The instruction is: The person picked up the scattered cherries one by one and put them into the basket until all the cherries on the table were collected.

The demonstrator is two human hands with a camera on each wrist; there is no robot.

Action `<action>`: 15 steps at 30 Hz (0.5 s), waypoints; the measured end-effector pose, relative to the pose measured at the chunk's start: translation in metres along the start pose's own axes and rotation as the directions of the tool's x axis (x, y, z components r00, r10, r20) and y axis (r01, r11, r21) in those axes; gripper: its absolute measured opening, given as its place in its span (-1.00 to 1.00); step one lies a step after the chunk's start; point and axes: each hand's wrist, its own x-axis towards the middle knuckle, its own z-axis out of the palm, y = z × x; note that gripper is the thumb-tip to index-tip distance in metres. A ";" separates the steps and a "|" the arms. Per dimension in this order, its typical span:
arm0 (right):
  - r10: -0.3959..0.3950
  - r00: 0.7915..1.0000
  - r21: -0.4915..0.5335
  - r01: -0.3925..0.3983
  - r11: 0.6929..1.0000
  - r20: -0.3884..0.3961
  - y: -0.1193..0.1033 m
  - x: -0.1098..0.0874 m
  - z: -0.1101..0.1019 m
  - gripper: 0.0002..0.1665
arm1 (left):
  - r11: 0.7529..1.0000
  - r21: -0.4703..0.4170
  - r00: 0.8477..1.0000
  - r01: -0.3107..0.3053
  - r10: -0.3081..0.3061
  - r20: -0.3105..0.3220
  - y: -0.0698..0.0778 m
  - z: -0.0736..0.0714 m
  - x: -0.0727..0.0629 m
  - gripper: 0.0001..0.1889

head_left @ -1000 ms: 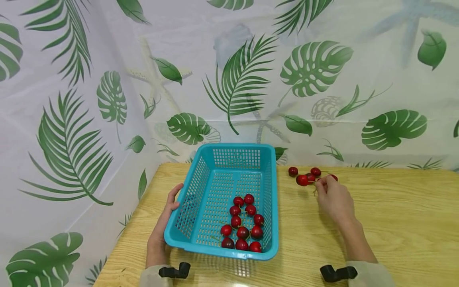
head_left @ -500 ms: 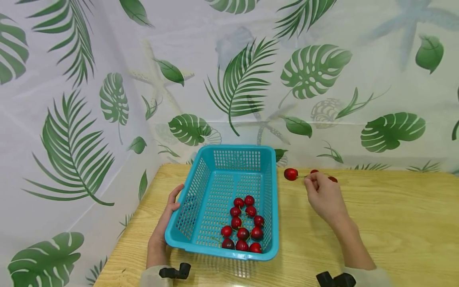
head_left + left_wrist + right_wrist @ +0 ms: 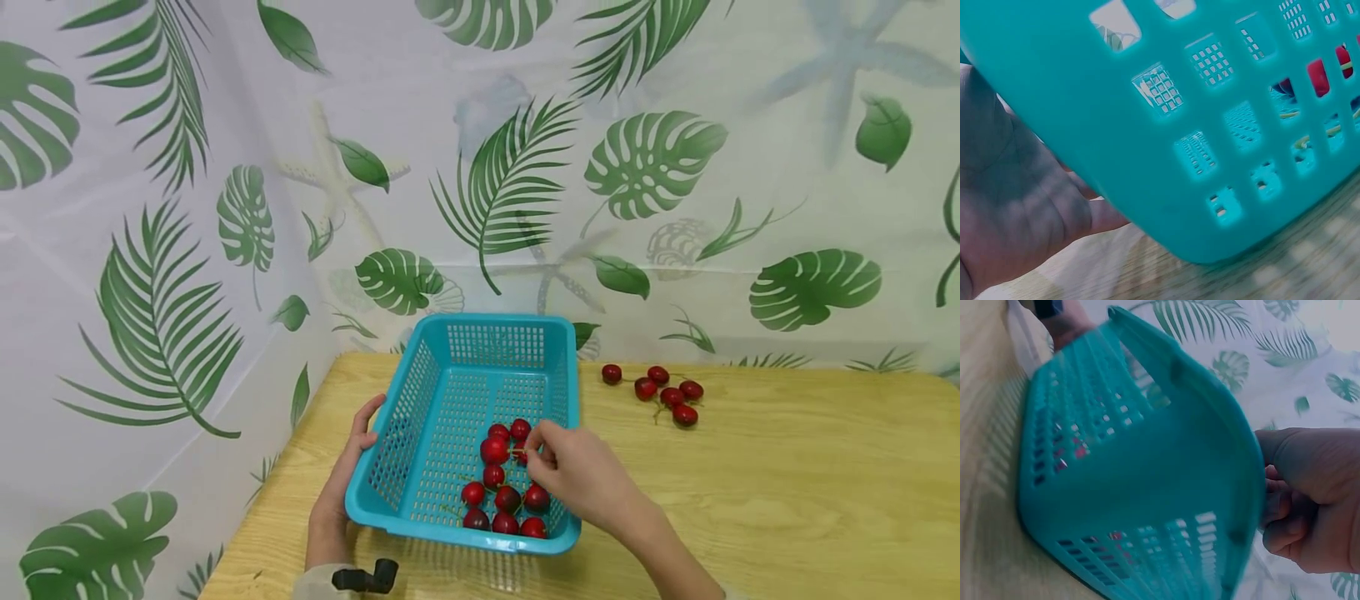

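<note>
My right hand [image 3: 583,473] is over the right side of a blue plastic basket [image 3: 401,530], pinching a red cherry [image 3: 494,451] by its stem. The cherry hangs above several other cherries [image 3: 507,500] that lie in the basket's near right part. In the right wrist view the right hand [image 3: 1319,494] shows past the basket rim with curled fingers; the held cherry is hidden there. My left hand [image 3: 341,483] touches the basket's left side from outside. The left wrist view shows that palm [image 3: 1016,194] facing the basket wall [image 3: 1116,137], its fingers partly hidden behind it.
Several loose cherries [image 3: 671,397] lie on the wooden table [image 3: 787,467], right of the basket near the back edge. A leaf-patterned white cloth [image 3: 525,208] stands behind the table and along its left side.
My right hand has moved left and toward me, carrying a cherry by its stem from the loose group to above the basket. The left hand stays at the basket's side.
</note>
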 end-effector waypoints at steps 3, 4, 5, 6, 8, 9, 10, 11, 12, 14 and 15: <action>-0.064 0.997 -0.030 0.065 0.997 0.034 -0.008 0.001 0.012 -0.94 | 0.999 -0.006 0.999 0.038 -0.038 -0.017 0.001 0.000 0.001 -0.44; -0.085 0.995 -0.047 0.087 0.995 0.047 -0.010 0.001 0.015 -0.95 | 0.999 -0.006 0.999 0.037 -0.038 -0.017 0.001 0.000 0.001 -0.44; -0.100 0.993 -0.069 0.104 0.992 0.060 -0.011 0.001 0.019 -0.95 | 0.999 -0.003 0.998 0.053 -0.053 -0.025 0.001 0.000 0.000 -0.43; -0.114 0.991 -0.094 0.120 0.988 0.069 -0.013 0.002 0.022 -0.92 | 0.998 0.000 0.998 0.064 -0.064 -0.028 0.000 0.000 0.000 -0.42; -0.131 0.987 -0.151 0.144 0.978 0.092 -0.016 0.005 0.028 -0.88 | 0.997 0.002 0.996 0.081 -0.081 -0.035 0.003 0.000 -0.001 -0.40; -0.140 0.985 -0.176 0.156 0.972 0.102 -0.016 0.006 0.031 -0.85 | 0.995 -0.005 0.994 0.098 -0.098 -0.043 0.004 0.000 -0.002 -0.39; -0.145 0.983 -0.202 0.166 0.965 0.113 -0.017 0.008 0.034 -0.81 | 0.993 -0.008 0.992 0.115 -0.116 -0.045 0.006 0.000 -0.003 -0.39; -0.151 0.980 -0.222 0.177 0.959 0.127 -0.018 0.010 0.036 -0.77 | 0.995 -0.003 0.994 0.103 -0.103 -0.036 0.006 -0.001 -0.002 -0.37; -0.154 0.978 -0.240 0.185 0.953 0.140 -0.018 0.011 0.039 -0.74 | 0.994 -0.012 0.994 0.104 -0.105 -0.033 0.006 -0.001 -0.003 -0.37; -0.157 0.973 -0.274 0.199 0.941 0.167 -0.018 0.014 0.044 -0.69 | 0.998 -0.018 0.998 0.057 -0.057 0.001 -0.001 -0.007 0.000 -0.35; -0.157 0.971 -0.285 0.204 0.937 0.179 -0.018 0.014 0.046 -0.68 | 1.000 -0.019 0.999 0.005 -0.005 0.033 -0.009 -0.012 0.004 -0.33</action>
